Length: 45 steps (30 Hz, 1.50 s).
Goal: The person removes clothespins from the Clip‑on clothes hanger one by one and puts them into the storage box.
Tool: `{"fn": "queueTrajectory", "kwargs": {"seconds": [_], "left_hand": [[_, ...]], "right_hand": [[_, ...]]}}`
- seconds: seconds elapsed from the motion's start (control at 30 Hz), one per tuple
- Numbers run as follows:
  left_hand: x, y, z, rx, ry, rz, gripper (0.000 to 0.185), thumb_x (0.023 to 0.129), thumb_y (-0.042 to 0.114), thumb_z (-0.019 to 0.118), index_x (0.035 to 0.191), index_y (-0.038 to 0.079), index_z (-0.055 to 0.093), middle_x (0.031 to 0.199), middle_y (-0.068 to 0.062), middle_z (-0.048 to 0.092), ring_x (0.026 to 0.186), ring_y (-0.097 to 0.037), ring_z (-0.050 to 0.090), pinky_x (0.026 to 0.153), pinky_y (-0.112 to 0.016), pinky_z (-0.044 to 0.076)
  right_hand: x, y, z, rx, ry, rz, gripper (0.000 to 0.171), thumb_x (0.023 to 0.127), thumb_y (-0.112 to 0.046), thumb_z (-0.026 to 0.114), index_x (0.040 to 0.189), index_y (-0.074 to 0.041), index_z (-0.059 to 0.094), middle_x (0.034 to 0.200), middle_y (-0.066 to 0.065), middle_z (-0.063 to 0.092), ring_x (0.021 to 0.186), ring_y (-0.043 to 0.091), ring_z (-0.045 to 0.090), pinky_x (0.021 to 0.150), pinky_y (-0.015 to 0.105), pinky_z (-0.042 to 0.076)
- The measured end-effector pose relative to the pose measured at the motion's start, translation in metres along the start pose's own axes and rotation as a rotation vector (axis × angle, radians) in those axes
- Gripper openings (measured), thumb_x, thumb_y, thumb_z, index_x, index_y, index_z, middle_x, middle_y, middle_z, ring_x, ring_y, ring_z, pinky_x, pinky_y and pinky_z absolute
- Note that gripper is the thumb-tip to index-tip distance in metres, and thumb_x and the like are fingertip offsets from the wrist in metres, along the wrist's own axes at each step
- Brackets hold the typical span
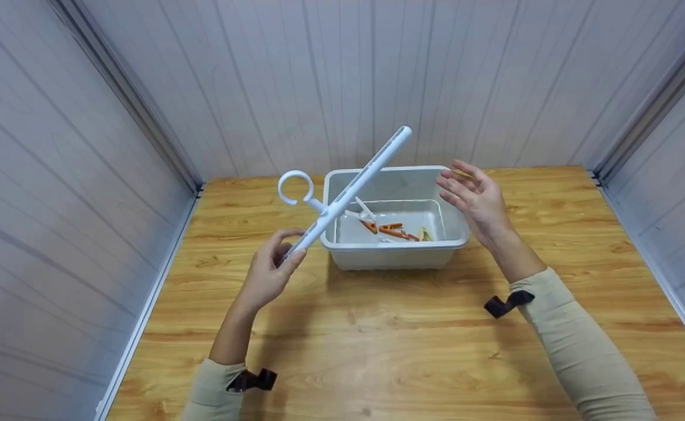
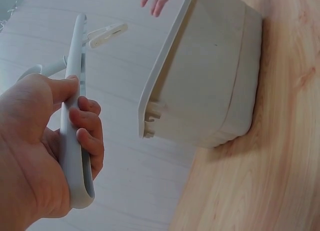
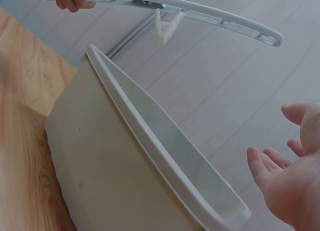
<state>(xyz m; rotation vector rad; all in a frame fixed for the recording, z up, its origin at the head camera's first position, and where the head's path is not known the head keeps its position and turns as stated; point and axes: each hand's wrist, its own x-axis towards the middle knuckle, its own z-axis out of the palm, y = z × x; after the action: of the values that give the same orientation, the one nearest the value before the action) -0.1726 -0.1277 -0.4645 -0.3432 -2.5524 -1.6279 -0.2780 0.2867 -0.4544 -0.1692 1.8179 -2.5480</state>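
My left hand (image 1: pixel 272 266) (image 2: pixel 55 156) grips the near end of a white clip hanger (image 1: pixel 351 186) (image 2: pixel 75 91) (image 3: pixel 190 11), held tilted up over a white plastic bin (image 1: pixel 456 234) (image 2: pixel 210 76) (image 3: pixel 115 161). The hanger has a round hook (image 1: pixel 292 187) and one white clip (image 3: pixel 167 28) (image 2: pixel 106 35) (image 1: pixel 364 207) dangling from its bar. Orange clothespins (image 1: pixel 390 230) and a pale one lie in the bin's bottom. My right hand (image 1: pixel 475 196) (image 3: pixel 292 178) hovers over the bin's right rim with fingers loosely spread, holding nothing.
The bin stands near the back of a wooden table (image 1: pixel 412 339) enclosed by grey panelled walls (image 1: pixel 73 175) on three sides. Black straps (image 1: pixel 506 304) sit on both beige sleeves.
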Motion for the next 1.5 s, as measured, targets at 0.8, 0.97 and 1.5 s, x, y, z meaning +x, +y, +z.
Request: {"fn": "queueTrajectory", "kwargs": {"seconds": [0.8, 0.97, 1.5], "left_hand": [[0.014, 0.020, -0.011, 0.055, -0.068, 0.032, 0.033, 0.112, 0.014, 0.071, 0.145, 0.016, 0.070, 0.083, -0.003, 0.059, 0.067, -0.008, 0.044, 0.063, -0.023, 0.035], [0.018, 0.023, -0.013, 0.069, -0.068, 0.070, 0.033, 0.111, 0.014, 0.073, 0.143, 0.014, 0.072, 0.083, -0.003, 0.063, 0.066, -0.008, 0.045, 0.062, -0.023, 0.037], [0.027, 0.036, -0.013, 0.060, -0.218, 0.062, 0.033, 0.107, 0.014, 0.078, 0.140, 0.012, 0.076, 0.096, -0.009, 0.076, 0.070, -0.007, 0.053, 0.064, -0.021, 0.042]], "right_hand": [[-0.020, -0.002, -0.003, -0.068, -0.098, 0.016, 0.046, 0.113, -0.004, 0.064, 0.159, 0.000, 0.056, 0.144, -0.005, 0.065, 0.131, 0.008, 0.072, 0.109, 0.028, 0.063], [-0.023, 0.005, -0.008, -0.065, -0.180, 0.004, 0.045, 0.112, 0.003, 0.062, 0.156, 0.000, 0.059, 0.143, -0.008, 0.070, 0.134, 0.008, 0.072, 0.112, 0.031, 0.063], [-0.032, 0.023, -0.020, -0.060, -0.431, -0.048, 0.054, 0.110, 0.003, 0.067, 0.162, -0.002, 0.055, 0.156, -0.008, 0.068, 0.147, 0.015, 0.067, 0.111, 0.032, 0.064]]}}
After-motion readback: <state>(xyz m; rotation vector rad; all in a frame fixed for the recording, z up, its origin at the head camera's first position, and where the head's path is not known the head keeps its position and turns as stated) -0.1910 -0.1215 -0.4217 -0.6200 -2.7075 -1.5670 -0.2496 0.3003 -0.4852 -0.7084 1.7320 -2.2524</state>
